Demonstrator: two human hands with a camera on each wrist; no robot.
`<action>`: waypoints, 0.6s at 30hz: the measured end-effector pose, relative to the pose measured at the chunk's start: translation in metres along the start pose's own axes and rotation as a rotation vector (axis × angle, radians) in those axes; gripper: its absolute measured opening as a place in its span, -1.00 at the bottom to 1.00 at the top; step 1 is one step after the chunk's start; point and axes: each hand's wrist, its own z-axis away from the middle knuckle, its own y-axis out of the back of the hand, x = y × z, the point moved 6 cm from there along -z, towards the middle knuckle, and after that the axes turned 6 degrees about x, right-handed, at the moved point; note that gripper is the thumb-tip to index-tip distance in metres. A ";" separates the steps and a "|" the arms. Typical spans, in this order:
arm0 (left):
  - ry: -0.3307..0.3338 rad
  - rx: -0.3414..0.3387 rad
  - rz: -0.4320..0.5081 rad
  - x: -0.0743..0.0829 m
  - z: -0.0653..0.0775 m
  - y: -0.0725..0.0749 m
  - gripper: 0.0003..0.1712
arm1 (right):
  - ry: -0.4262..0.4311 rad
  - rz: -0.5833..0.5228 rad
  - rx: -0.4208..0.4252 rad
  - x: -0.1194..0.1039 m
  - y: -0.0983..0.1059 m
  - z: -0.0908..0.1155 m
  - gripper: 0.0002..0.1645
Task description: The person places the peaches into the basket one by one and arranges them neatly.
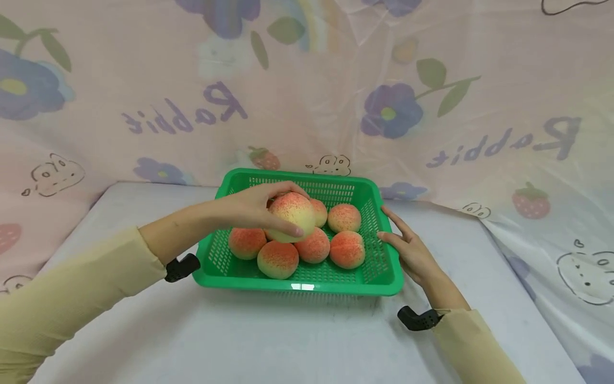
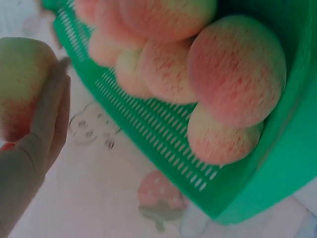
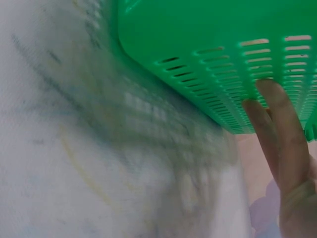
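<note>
My left hand (image 1: 251, 207) grips a yellow-and-red peach (image 1: 296, 214) over the green plastic basket (image 1: 345, 288), with the thumb along its near side and the fingers over its far side. The same held peach (image 2: 22, 84) shows at the left edge of the left wrist view. Below it, several other peaches (image 1: 278, 260) lie in the basket, some partly hidden by the hand. At the basket's right side, my right hand (image 1: 416, 257) holds the rim, thumb on top. In the right wrist view, its fingers (image 3: 290, 134) lie against the slotted outer wall.
The basket stands on a white-covered table (image 1: 288, 341), close to a printed cloth (image 1: 307, 96) hanging behind. More of this cloth flanks the table on the left and right. A black wrist device (image 1: 182, 268) is on the left wrist, another (image 1: 418, 319) on the right.
</note>
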 end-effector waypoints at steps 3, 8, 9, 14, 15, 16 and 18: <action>0.010 -0.050 -0.036 -0.004 -0.004 -0.015 -0.39 | 0.007 0.006 0.012 -0.002 0.000 0.001 -0.17; 0.013 -0.103 -0.035 -0.006 -0.005 -0.033 -0.40 | 0.005 0.015 0.015 -0.001 0.000 0.000 -0.17; 0.013 -0.107 -0.031 -0.006 -0.005 -0.035 -0.40 | 0.003 0.012 0.017 -0.001 -0.001 0.000 -0.17; 0.036 -0.099 -0.071 -0.008 -0.007 -0.045 -0.40 | 0.001 -0.014 0.009 -0.001 -0.002 0.001 -0.17; 0.043 -0.103 -0.077 -0.008 -0.007 -0.048 -0.40 | 0.002 -0.016 0.009 -0.001 -0.002 0.001 -0.17; 0.046 -0.106 -0.087 -0.009 -0.008 -0.050 -0.40 | 0.002 -0.017 0.007 -0.001 -0.002 0.001 -0.16; 0.043 -0.111 -0.106 -0.009 -0.010 -0.056 -0.40 | -0.003 -0.014 0.011 -0.001 -0.001 0.002 -0.17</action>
